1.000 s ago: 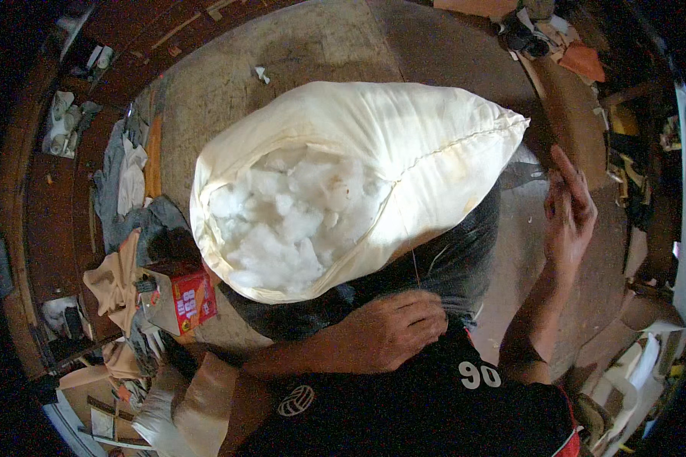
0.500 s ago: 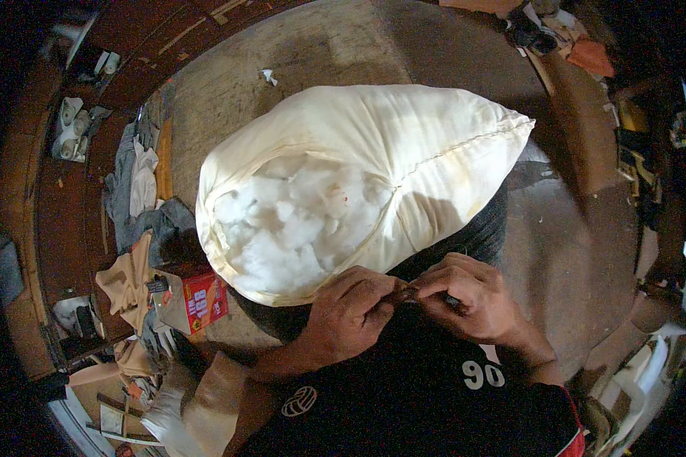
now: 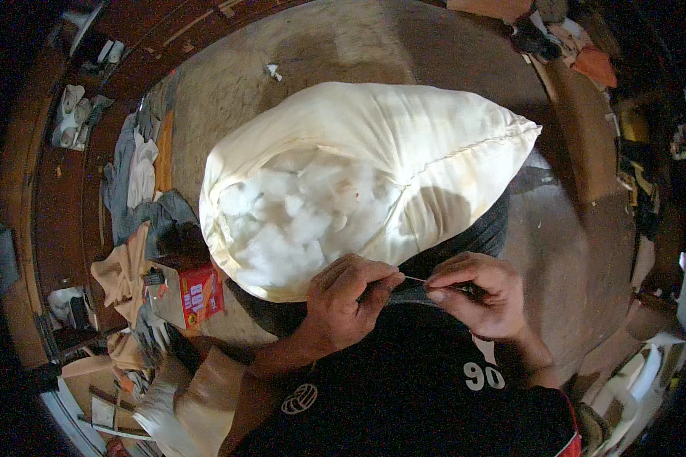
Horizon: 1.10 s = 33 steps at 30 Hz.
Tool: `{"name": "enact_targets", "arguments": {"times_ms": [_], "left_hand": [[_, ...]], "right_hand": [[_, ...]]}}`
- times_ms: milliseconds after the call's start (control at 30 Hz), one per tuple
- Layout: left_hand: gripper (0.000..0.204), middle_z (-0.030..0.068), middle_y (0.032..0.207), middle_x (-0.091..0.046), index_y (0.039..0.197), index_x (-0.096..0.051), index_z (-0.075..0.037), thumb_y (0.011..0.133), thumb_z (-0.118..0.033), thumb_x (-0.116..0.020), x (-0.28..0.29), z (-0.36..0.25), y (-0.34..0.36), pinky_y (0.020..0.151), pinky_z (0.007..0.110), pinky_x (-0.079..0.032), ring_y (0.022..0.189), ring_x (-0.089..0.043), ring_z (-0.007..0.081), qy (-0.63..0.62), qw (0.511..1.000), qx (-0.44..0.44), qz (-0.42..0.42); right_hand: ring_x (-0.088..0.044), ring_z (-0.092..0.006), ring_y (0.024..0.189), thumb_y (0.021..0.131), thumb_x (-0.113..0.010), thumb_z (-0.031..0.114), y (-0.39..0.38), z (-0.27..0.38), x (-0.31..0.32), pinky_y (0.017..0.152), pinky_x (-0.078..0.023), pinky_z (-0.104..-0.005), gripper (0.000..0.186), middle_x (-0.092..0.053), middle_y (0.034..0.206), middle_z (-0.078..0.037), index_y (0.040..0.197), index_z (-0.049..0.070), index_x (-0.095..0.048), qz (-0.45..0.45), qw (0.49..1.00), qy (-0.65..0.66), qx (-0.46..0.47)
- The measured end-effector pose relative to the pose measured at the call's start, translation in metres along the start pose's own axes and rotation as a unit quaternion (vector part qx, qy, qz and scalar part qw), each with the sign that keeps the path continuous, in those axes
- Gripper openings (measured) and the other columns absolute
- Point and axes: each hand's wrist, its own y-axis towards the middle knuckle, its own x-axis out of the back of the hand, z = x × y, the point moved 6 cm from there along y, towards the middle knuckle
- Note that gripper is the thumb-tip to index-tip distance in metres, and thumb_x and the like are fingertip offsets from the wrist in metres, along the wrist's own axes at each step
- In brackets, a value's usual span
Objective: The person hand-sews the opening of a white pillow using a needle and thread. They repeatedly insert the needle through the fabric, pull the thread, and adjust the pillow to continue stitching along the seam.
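A thin pale strand point(image 3: 414, 278) is held level between the two hands: one end is pinched by thumb and forefinger of the left hand point(image 3: 348, 293), the other by the fingertips of the right hand point(image 3: 484, 293). Whether it is thread or needle cannot be told. It seems to be held close to the body so that something so fine can be seen and kept taut.

Just beyond, a plump cream cushion point(image 3: 343, 114) is laid across the dark-clothed legs point(image 3: 484, 236), by which it is presumably propped at a handy height. Its gaping mouth is turned up and to the left, so the white stuffing point(image 3: 297, 213) is likely kept from spilling. Part of the lower rim is hidden by the left hand; whether they touch cannot be told.

To the left, a red box point(image 3: 202, 293) is set near the left forearm, where elbow room may be narrowed by it and by a tan cloth point(image 3: 126, 263). Grey-blue fabric point(image 3: 164, 221) is heaped behind. Farther out, a white scrap point(image 3: 274, 72) is seen on the floor point(image 3: 229, 84), well apart from the hands.
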Motion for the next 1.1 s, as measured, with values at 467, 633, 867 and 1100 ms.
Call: {"name": "enact_targets", "arguments": {"times_ms": [467, 633, 867, 1100], "left_hand": [[0.020, 0.0132, 0.109, -0.065, 0.105, -0.066, -0.004, 0.085, -0.005, -0.070, 0.042, -0.031, 0.074, 0.088, 0.042, -0.053, 0.102, -0.064, 0.0303, 0.168, 0.966, -0.196, -0.013], [0.025, 0.0109, 0.112, -0.066, 0.108, -0.068, -0.005, 0.084, -0.009, -0.064, 0.022, 0.031, 0.092, 0.094, 0.042, -0.052, 0.107, -0.062, 0.0315, 0.275, 0.954, -0.119, 0.033], [0.019, 0.0097, 0.116, -0.066, 0.100, -0.072, -0.005, 0.082, -0.008, -0.065, 0.022, 0.042, 0.076, 0.099, 0.042, -0.050, 0.115, -0.058, 0.0309, 0.287, 0.951, -0.104, 0.044], [0.020, 0.0119, 0.113, -0.064, 0.100, -0.070, -0.002, 0.081, -0.006, -0.066, 0.029, 0.045, 0.070, 0.103, 0.042, -0.048, 0.122, -0.056, 0.0318, 0.265, 0.956, -0.128, -0.011]], "right_hand": [[-0.064, -0.0159, 0.096, 0.093, -0.068, 0.002, 0.027, -0.015, 0.013, 0.085, -0.049, -0.0282, 0.010, -0.070, 0.098, -0.010, 0.102, -0.001, -0.072, -0.163, 0.982, 0.062, -0.076], [-0.065, -0.0126, 0.088, 0.098, -0.066, 0.007, 0.038, -0.036, -0.007, 0.080, -0.051, -0.0274, 0.011, -0.072, 0.097, -0.006, 0.105, 0.001, -0.072, -0.120, 0.982, 0.085, -0.117], [-0.069, -0.0175, 0.090, 0.098, -0.064, 0.006, 0.043, -0.048, -0.018, 0.078, -0.054, -0.0296, 0.011, -0.073, 0.104, -0.011, 0.105, 0.000, -0.071, -0.030, 0.999, -0.039, -0.004], [-0.071, -0.0215, 0.099, 0.096, -0.066, 0.004, 0.048, -0.045, -0.022, 0.088, -0.054, -0.0323, 0.009, -0.074, 0.103, -0.013, 0.102, 0.000, -0.071, -0.022, 0.997, -0.073, -0.033]]}}
